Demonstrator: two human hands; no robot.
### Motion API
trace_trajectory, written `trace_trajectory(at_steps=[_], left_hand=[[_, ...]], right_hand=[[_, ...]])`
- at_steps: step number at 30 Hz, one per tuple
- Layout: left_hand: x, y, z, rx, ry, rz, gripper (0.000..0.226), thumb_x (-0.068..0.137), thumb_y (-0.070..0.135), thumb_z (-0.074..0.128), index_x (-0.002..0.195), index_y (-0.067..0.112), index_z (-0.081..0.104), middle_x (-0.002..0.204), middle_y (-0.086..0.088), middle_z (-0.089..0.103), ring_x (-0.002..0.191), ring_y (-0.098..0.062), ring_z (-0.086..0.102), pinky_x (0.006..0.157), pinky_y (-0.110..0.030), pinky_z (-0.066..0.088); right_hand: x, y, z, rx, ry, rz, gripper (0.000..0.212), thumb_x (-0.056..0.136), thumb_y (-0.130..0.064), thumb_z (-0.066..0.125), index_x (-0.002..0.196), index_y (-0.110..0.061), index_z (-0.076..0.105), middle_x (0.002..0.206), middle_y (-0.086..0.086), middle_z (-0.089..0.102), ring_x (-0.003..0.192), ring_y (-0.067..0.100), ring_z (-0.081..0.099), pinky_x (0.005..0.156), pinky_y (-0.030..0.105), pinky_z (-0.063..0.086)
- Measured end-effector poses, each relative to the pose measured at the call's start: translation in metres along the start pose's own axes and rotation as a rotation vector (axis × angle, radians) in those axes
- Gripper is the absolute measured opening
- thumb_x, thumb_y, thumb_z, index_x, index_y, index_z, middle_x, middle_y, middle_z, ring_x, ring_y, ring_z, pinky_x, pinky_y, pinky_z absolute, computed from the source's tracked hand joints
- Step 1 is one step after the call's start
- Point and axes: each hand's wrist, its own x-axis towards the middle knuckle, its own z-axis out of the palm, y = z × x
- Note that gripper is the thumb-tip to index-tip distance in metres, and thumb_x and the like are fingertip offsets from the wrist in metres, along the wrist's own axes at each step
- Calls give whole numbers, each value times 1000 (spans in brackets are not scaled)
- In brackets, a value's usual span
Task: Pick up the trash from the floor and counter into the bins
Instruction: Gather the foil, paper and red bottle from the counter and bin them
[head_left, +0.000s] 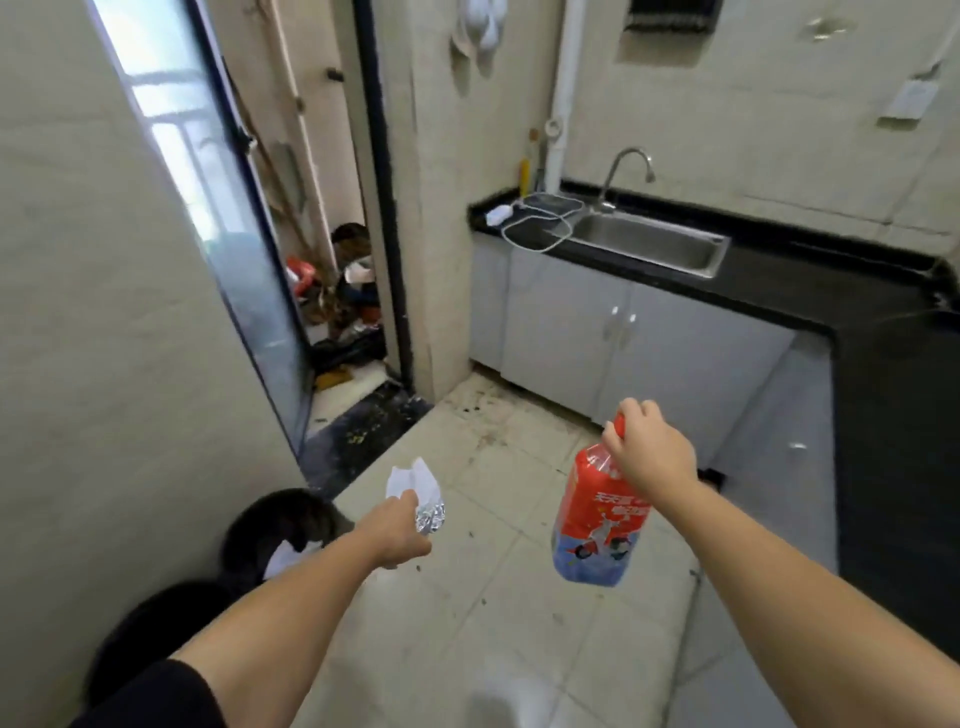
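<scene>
Now | bins (280, 525) left | sink (649, 244) ahead | bottle (597, 519) in right hand (649, 457)

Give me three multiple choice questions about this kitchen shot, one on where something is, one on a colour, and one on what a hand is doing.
1. Where is the sink?
A. set in the black counter
B. on the floor
C. beside the glass door

2. What colour is the top of the bottle?
A. green
B. red
C. yellow

3. What is the left hand doing?
A. hanging empty
B. turning the tap
C. holding paper and foil

Answers: 1 A, the steel basin sits in the dark worktop under the tap. 2 B, the cap end in the right hand is red. 3 C, its grip is closed on white paper and crumpled foil.
</scene>
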Motion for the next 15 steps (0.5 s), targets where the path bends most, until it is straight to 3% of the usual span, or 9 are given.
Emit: trace_trajectory(at_steps=[4,7,11,15], left_hand=[[-10,-111,-20,-66,7,-128,51,75,32,60,117,8,42,109,-14,56,88,-28,56,68,-32,46],[-11,-190,-32,-122,29,-178,54,72,36,58,114,7,44,117,-17,58,101,-34,58,85,-35,47],[-2,-275,-41,-179,-16,-210,55,71,37,59,114,5,44,115,-19,59,105,-35,59,79,-34,45],[21,-345,-30,-204,-75,-223,38,78,31,61,106,8,46,116,-18,60,102,-34,60,78,-34,45]], right_hand=[[8,-102,46,13,-58,-121,27,96,-31,41,107,-7,48,110,16,50,91,40,61,69,40,45],[8,-176,86,30,-101,-162,28,97,-31,42,109,-8,50,111,15,50,93,37,60,66,34,38],[-2,-258,154,97,-198,-140,29,97,-31,42,111,-8,53,114,15,54,98,34,58,77,38,47],[-18,-316,232,54,-358,-147,30,97,-32,42,112,-8,52,116,15,51,98,36,58,77,38,47]])
